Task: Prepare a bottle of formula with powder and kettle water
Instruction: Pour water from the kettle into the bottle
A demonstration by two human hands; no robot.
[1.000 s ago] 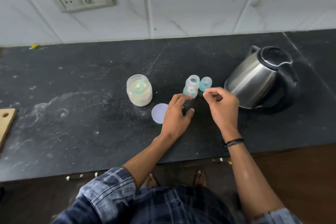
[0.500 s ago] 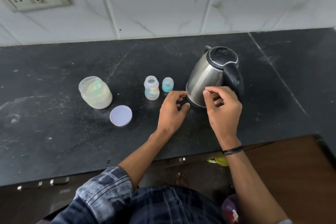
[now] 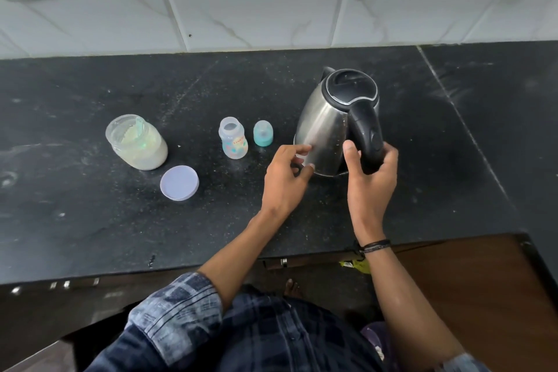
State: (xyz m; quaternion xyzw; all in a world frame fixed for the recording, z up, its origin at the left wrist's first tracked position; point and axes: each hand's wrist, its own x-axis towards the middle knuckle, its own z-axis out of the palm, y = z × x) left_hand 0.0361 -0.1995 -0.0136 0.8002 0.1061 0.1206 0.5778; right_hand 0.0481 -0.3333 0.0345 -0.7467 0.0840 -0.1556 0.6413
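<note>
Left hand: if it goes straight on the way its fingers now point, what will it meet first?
Most likely the steel side of the kettle: the left hand is very near it, though depth is unclear.

Glossy steel kettle (image 3: 324,130), matt counter (image 3: 90,205)

Right hand (image 3: 373,181) wraps kettle handle (image 3: 367,127), thumb up; left hand (image 3: 285,181) at its 9 o'clock, fingers loosely spread.

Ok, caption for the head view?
Right hand grips the kettle handle; left hand beside it; open bottle nearby.
</note>
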